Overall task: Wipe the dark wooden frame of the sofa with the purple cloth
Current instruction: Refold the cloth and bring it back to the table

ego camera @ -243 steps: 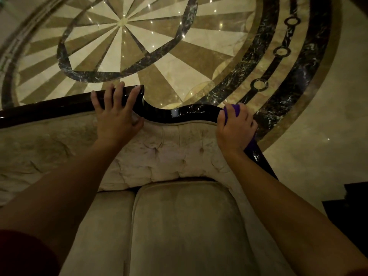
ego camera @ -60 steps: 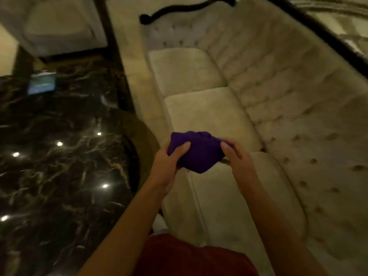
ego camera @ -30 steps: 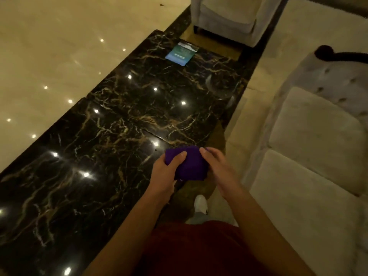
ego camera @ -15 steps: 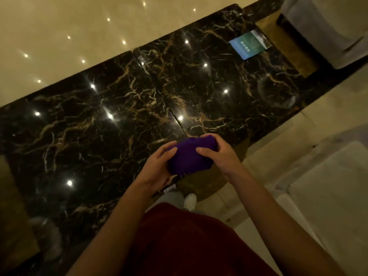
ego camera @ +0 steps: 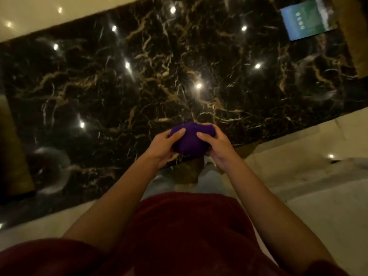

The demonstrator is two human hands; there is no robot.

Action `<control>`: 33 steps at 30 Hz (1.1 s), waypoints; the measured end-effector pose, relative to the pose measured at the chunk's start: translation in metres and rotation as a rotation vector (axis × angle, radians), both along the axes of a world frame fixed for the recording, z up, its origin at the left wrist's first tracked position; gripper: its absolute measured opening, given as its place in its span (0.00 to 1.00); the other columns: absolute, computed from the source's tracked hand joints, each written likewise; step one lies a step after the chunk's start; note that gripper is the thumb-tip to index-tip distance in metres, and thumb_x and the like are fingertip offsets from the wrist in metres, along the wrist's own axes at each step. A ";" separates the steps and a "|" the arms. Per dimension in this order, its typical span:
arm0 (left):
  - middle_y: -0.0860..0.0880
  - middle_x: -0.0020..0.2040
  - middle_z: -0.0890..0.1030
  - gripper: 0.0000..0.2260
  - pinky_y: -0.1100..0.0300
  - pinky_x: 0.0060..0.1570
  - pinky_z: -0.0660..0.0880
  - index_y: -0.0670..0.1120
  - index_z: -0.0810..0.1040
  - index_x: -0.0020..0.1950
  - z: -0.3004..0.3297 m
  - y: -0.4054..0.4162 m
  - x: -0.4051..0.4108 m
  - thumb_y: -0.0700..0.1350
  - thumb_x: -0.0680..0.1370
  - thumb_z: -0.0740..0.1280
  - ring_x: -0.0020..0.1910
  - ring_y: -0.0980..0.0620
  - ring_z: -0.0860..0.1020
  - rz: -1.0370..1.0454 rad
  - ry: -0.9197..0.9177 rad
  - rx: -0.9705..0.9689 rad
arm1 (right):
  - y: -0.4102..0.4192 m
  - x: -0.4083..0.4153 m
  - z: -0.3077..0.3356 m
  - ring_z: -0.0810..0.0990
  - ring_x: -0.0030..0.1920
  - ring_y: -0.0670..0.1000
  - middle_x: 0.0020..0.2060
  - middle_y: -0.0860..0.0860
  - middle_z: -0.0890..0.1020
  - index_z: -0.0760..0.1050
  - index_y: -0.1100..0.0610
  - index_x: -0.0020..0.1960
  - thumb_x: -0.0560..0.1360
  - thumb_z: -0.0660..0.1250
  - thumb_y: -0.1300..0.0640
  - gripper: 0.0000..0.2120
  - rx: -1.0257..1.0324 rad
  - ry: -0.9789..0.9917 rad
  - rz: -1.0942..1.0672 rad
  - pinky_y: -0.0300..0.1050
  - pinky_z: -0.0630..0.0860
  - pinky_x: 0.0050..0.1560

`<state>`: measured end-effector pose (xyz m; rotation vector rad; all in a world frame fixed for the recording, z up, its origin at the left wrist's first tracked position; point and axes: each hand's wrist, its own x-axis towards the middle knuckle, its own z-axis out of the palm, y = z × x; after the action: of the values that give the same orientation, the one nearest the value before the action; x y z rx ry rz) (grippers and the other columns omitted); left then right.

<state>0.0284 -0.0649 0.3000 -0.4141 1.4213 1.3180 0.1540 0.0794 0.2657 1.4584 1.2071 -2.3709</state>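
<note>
The purple cloth (ego camera: 189,141) is bunched into a ball in front of my body, just above the near edge of a black marble table. My left hand (ego camera: 162,146) grips its left side with the thumb on top. From the right, my right hand (ego camera: 216,144) holds the other side. The sofa and its dark wooden frame are out of view.
The black, gold-veined marble table (ego camera: 159,76) fills the upper view. A blue-green card (ego camera: 306,18) lies at its far right corner. Two round glass pieces rest on it, one at left (ego camera: 49,170) and one at right (ego camera: 316,80). Pale polished floor (ego camera: 298,156) lies beside the table.
The view has swung from the sofa to the marble table. Both hands now hold the balled cloth, where earlier the right hand alone pressed it on the frame.
</note>
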 end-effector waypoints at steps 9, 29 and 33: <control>0.46 0.51 0.83 0.18 0.63 0.38 0.83 0.37 0.77 0.69 -0.135 0.047 0.004 0.33 0.79 0.71 0.47 0.52 0.83 0.012 0.167 -0.268 | 0.068 -0.025 -0.133 0.79 0.62 0.54 0.60 0.48 0.77 0.75 0.44 0.62 0.74 0.78 0.57 0.20 0.248 -0.181 0.532 0.57 0.83 0.61; 0.46 0.66 0.77 0.15 0.50 0.66 0.74 0.50 0.80 0.65 -0.385 0.048 0.025 0.54 0.80 0.69 0.65 0.46 0.75 -0.492 0.747 -0.684 | 0.050 -0.019 -0.341 0.76 0.63 0.54 0.63 0.52 0.76 0.76 0.44 0.68 0.75 0.71 0.35 0.25 1.141 -0.442 0.905 0.52 0.76 0.61; 0.46 0.66 0.74 0.19 0.45 0.66 0.73 0.52 0.79 0.65 -0.385 0.044 0.025 0.59 0.78 0.70 0.66 0.45 0.72 -0.513 0.718 -0.749 | 0.052 -0.023 -0.340 0.75 0.64 0.56 0.63 0.52 0.75 0.75 0.44 0.69 0.75 0.71 0.34 0.27 1.132 -0.493 0.950 0.53 0.73 0.62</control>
<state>0.0536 -0.0211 -0.0852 -0.0151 2.4279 0.4709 0.1311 0.1310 -0.0741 1.0316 2.4249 -0.6173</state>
